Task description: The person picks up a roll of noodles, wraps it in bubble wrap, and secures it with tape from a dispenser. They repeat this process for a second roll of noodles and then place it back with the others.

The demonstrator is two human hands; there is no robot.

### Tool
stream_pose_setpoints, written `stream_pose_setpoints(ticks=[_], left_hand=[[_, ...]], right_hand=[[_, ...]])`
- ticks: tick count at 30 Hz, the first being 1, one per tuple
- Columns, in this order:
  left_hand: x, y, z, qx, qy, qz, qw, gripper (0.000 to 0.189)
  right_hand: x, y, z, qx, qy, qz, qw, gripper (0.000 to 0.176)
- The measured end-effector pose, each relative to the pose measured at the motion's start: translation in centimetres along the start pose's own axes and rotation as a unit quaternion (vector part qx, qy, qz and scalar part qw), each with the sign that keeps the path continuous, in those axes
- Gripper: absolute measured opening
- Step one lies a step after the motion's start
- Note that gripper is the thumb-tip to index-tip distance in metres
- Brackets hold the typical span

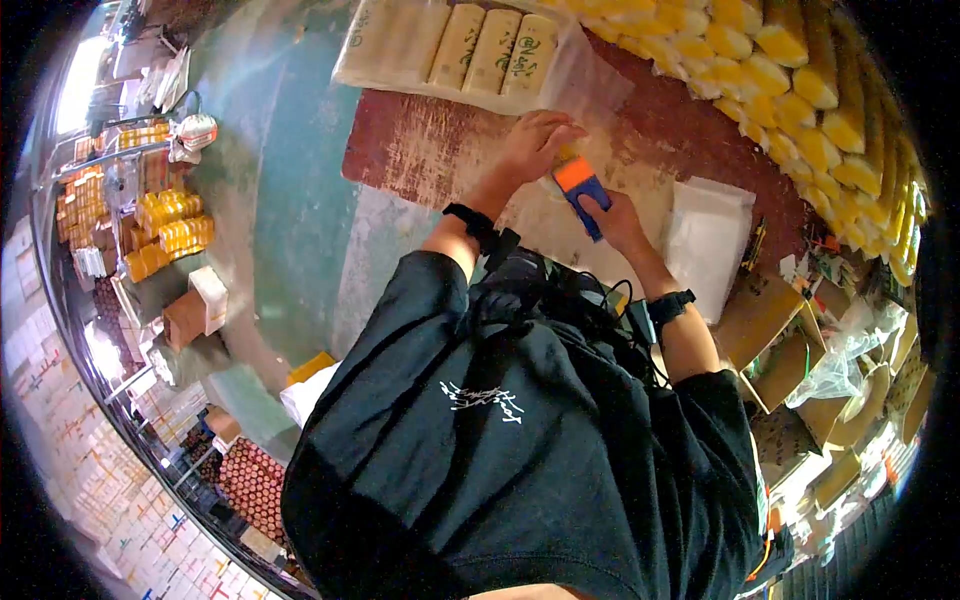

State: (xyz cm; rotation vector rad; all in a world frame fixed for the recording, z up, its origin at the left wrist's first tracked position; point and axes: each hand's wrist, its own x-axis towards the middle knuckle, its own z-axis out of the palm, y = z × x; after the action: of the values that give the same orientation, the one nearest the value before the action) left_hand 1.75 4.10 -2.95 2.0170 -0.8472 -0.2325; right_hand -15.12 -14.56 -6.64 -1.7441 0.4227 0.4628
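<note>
Cream packets (490,50) with green writing too small to read lie in clear wrap at the far edge of the red bench (420,150). Just below them the left hand (535,140) presses flat on clear film, its grip released. The right hand (615,220) has its grip clenched around a blue tool (582,188) with an orange end, which rests on the bench between both hands. White bags (705,240) lie beside them.

Table top (420,150) — red paint, worn rough and matt. Tool (582,195) in the right hand (618,222): smooth blue-and-orange plastic. Bag (592,82) by the left hand (535,142) — clear, glossy film. Shirt (520,450): matt black cloth. Boxes (755,315): matt brown cardboard.
</note>
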Motion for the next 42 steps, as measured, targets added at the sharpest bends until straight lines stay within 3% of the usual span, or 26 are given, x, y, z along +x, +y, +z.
stream_pose_setpoints(ticks=[2,5,7,11,14,17,19,22,24,26,30,35,38,42], left_hand=[[0.5,-0.6,-0.8,-0.029,-0.012,-0.056,0.998,0.047],[1.2,-4.9,-1.3,-0.041,-0.033,-0.033,0.998,0.043],[0.6,-3.2,-2.9,0.085,-0.048,-0.09,0.991,0.046],[-1.0,-1.0,-4.7,0.172,-0.091,-0.259,0.946,0.064],[-5.7,-7.1,-3.3,0.065,0.007,-0.194,0.979,0.066],[-9.6,-7.3,-2.7,-0.012,0.039,-0.201,0.979,0.061],[-12.5,-11.8,0.2,-0.017,0.066,-0.181,0.981,0.056],[-13.4,-11.6,1.8,-0.135,0.056,-0.3,0.943,0.048],[-12.8,-11.0,2.9,-0.045,0.063,-0.344,0.936,0.045],[-12.6,-10.4,4.1,0.249,0.097,-0.29,0.919,0.043],[-13.9,-10.1,4.6,0.242,0.09,-0.271,0.927,0.043],[-12.7,-9.3,4.1,0.251,0.055,-0.259,0.931,0.047],[-13.3,-8.6,4.8,0.261,-0.076,-0.086,0.958,0.053],[-12.3,-6.9,2.9,0.248,-0.118,-0.092,0.957,0.055]], right_hand=[[-0.6,-0.7,0.2,-0.023,-0.002,0.02,1.0,0.056],[-0.5,-3.6,-0.1,-0.071,-0.009,0.049,0.996,0.056],[0.9,-5.8,-0.1,-0.044,-0.033,0.06,0.997,0.058],[4.5,-5.2,0.1,-0.148,-0.079,0.039,0.985,0.065],[4.8,-7.0,0.4,-0.188,-0.114,0.012,0.975,0.067],[4.3,-5.6,0.5,-0.247,-0.136,0.002,0.959,0.066],[4.5,-5.6,1.0,-0.23,-0.14,-0.003,0.963,0.066],[5.1,-6.4,2.9,-0.293,-0.102,-0.015,0.951,0.07],[6.2,-7.5,4.1,-0.377,-0.103,0.067,0.918,0.075],[6.5,-8.0,4.0,-0.403,-0.119,0.109,0.901,0.079],[4.7,-9.7,0.7,-0.359,-0.158,0.092,0.915,0.08],[4.6,-4.0,-2.2,-0.361,-0.122,0.08,0.921,0.072],[4.4,-5.5,-2.2,-0.391,-0.127,0.09,0.907,0.071],[4.9,-1.1,-4.3,-0.345,-0.147,0.075,0.924,0.071]])
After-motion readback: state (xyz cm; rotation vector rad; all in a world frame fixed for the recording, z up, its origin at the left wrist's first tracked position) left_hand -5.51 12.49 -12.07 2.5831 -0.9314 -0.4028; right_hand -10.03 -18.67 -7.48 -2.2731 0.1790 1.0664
